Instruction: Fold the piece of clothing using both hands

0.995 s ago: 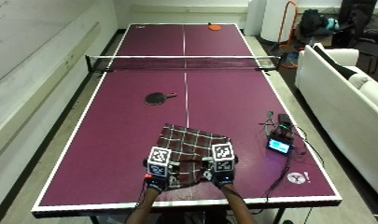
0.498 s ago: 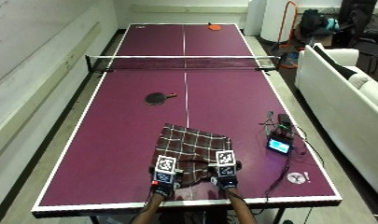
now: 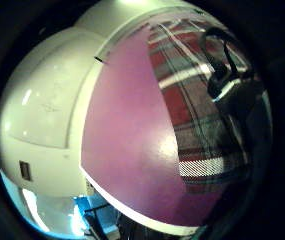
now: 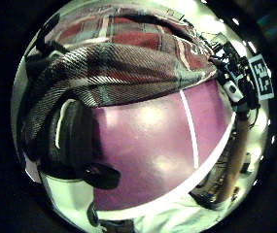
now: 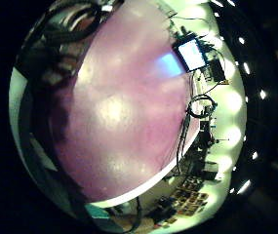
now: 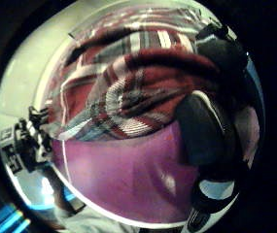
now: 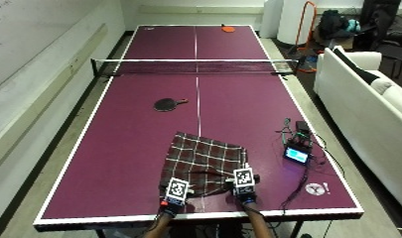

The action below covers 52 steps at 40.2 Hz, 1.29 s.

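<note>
Lying on the near half of the purple bench (image 7: 121, 148), close to its near edge, a red and grey plaid piece of clothing (image 7: 204, 158) is spread flat, with its near hem lifted off the surface. That hem is gripped at one corner by the left hand (image 7: 174, 196) and at the other by the right hand (image 7: 244, 186), the fingers (image 4: 72, 138) being curled round a bunched fold of cloth in both thumb side palm views. A black paddle (image 7: 167, 104) is seen further up the bench, short of the net (image 7: 194, 67), and a small lit screen with cables (image 7: 297, 153) is placed beside the clothing at the right.
</note>
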Each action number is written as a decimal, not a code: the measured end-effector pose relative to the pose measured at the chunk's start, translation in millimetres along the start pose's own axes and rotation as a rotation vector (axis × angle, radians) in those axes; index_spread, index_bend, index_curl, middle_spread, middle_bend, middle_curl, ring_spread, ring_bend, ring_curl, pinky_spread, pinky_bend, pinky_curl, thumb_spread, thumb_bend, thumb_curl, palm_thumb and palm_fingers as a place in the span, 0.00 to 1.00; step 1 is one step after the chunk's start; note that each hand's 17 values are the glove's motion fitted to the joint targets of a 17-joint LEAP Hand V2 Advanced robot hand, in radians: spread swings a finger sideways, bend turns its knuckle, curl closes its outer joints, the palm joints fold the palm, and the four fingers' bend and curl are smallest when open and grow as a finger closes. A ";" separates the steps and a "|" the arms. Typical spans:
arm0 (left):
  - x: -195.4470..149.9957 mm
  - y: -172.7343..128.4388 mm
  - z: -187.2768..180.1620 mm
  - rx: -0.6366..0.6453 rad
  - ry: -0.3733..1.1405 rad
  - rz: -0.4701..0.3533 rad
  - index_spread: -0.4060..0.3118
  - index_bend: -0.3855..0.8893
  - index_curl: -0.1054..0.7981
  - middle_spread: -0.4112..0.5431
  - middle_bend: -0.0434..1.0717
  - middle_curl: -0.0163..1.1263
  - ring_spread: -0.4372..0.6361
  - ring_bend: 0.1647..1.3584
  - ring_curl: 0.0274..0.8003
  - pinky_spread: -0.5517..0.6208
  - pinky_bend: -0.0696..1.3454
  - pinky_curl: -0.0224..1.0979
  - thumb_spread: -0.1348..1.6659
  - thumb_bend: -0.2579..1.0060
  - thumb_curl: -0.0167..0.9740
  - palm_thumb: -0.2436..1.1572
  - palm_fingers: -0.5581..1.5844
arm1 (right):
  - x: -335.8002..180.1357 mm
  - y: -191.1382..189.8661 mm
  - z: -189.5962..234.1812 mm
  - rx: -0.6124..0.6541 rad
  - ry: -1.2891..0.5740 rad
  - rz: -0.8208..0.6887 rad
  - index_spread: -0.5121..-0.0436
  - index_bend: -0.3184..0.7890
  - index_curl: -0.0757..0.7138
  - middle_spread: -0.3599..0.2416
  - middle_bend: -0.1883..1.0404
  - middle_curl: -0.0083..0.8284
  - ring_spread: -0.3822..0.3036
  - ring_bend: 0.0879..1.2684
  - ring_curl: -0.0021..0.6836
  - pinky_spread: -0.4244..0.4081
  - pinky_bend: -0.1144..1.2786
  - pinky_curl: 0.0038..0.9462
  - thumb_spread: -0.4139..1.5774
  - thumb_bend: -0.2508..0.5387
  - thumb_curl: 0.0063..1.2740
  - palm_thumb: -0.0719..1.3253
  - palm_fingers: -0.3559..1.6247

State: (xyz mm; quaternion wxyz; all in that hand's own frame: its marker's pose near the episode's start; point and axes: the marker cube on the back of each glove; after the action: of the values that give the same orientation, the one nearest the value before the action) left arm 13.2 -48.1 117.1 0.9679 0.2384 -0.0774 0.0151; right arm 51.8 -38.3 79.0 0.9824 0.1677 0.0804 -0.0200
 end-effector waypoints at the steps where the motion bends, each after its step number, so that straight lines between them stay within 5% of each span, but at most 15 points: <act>1: -0.2 8.0 1.2 -0.024 -0.013 0.001 0.35 0.49 0.45 0.32 0.21 0.28 0.34 0.39 0.36 0.45 0.37 0.34 0.74 0.26 0.26 0.35 0.62 | -0.4 -1.8 2.8 0.046 -0.006 -0.005 0.32 0.48 0.40 0.32 0.45 0.42 0.37 0.36 0.37 0.64 0.35 0.27 0.86 0.47 0.21 0.50 0.47; 9: -17.7 61.3 -36.7 -0.124 0.004 -0.020 0.21 0.47 0.50 0.17 0.27 0.33 0.17 0.36 0.39 0.33 0.30 0.34 0.78 0.33 0.31 0.51 0.78 | 3.0 17.4 73.3 0.115 -0.133 -0.068 0.32 0.51 0.50 0.17 0.44 0.45 0.18 0.40 0.46 0.44 0.32 0.29 0.86 0.47 0.21 0.56 0.73; 12: -27.0 72.8 -68.6 -0.142 0.059 -0.019 0.18 0.42 0.50 0.12 0.38 0.38 0.13 0.36 0.42 0.29 0.27 0.34 0.78 0.34 0.32 0.54 0.83 | 11.4 34.9 52.9 0.094 -0.196 -0.100 0.33 0.51 0.54 0.15 0.46 0.48 0.16 0.41 0.51 0.39 0.31 0.31 0.84 0.47 0.21 0.58 0.78; 19: -63.2 47.7 -159.3 -0.105 0.205 0.010 0.15 0.41 0.50 0.07 0.43 0.42 0.06 0.46 0.48 0.23 0.24 0.35 0.78 0.33 0.32 0.58 0.87 | 27.2 30.5 -44.1 0.044 -0.426 -0.188 0.34 0.41 0.54 0.15 0.49 0.51 0.15 0.50 0.59 0.25 0.35 0.35 0.83 0.45 0.21 0.62 0.86; 23: -102.0 -2.1 -184.2 -0.016 -0.015 0.023 0.14 0.41 0.50 0.05 0.45 0.43 0.04 0.50 0.50 0.21 0.24 0.35 0.77 0.33 0.32 0.60 0.87 | 34.0 -0.9 -75.4 -0.016 -0.475 -0.171 0.35 0.41 0.54 0.15 0.50 0.53 0.16 0.52 0.61 0.19 0.38 0.37 0.82 0.44 0.21 0.63 0.86; 28: -76.0 -34.9 -162.2 -0.274 0.135 0.011 0.12 0.42 0.51 0.04 0.46 0.43 0.03 0.53 0.52 0.19 0.25 0.36 0.77 0.31 0.32 0.62 0.87 | 31.9 -51.1 -70.3 -0.158 -0.491 -0.140 0.35 0.41 0.54 0.16 0.51 0.54 0.17 0.55 0.64 0.14 0.40 0.38 0.82 0.43 0.20 0.65 0.86; 34: -67.2 -93.3 -111.0 -0.449 0.048 -0.006 0.12 0.43 0.52 0.04 0.47 0.44 0.03 0.55 0.53 0.17 0.26 0.38 0.76 0.30 0.31 0.63 0.87 | 16.5 -81.8 -74.8 -0.390 -0.429 -0.089 0.36 0.42 0.54 0.17 0.52 0.55 0.18 0.58 0.66 0.10 0.42 0.40 0.80 0.40 0.21 0.67 0.86; 42: -54.0 -94.2 -107.0 -0.609 0.033 -0.003 0.10 0.45 0.56 0.03 0.49 0.46 0.03 0.56 0.54 0.18 0.25 0.38 0.78 0.28 0.30 0.64 0.88 | 2.6 -103.4 -15.2 -0.548 -0.231 -0.002 0.36 0.43 0.55 0.17 0.53 0.56 0.20 0.59 0.67 0.08 0.43 0.40 0.78 0.35 0.20 0.68 0.86; 46: -50.9 -89.0 -91.7 -0.537 0.056 -0.029 0.09 0.46 0.57 0.03 0.50 0.46 0.04 0.55 0.55 0.19 0.24 0.39 0.78 0.27 0.30 0.65 0.87 | 2.0 -111.5 -5.6 -0.358 -0.251 0.033 0.35 0.45 0.56 0.17 0.55 0.57 0.20 0.59 0.68 0.07 0.42 0.40 0.77 0.32 0.20 0.67 0.87; 49: -57.0 -95.9 -89.3 -0.343 0.051 -0.060 0.09 0.47 0.59 0.03 0.51 0.47 0.04 0.54 0.54 0.20 0.22 0.39 0.79 0.26 0.29 0.65 0.86 | 12.3 -105.1 -12.4 -0.201 -0.300 0.124 0.35 0.46 0.58 0.18 0.57 0.58 0.20 0.56 0.67 0.09 0.40 0.39 0.77 0.31 0.20 0.68 0.85; 52: -67.0 -101.2 -86.4 -0.182 0.011 -0.079 0.14 0.42 0.58 0.06 0.46 0.46 0.07 0.49 0.52 0.27 0.20 0.38 0.78 0.25 0.28 0.64 0.75 | 31.4 -80.1 -18.8 -0.193 -0.312 0.252 0.34 0.46 0.59 0.16 0.56 0.57 0.18 0.49 0.63 0.22 0.34 0.38 0.78 0.31 0.20 0.69 0.74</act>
State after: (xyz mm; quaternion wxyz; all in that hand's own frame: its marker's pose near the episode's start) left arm -33.9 -97.1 -15.5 0.9858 0.1525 -0.0636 -0.0288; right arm 74.6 -108.0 30.1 0.9891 0.0764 -0.0926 0.0852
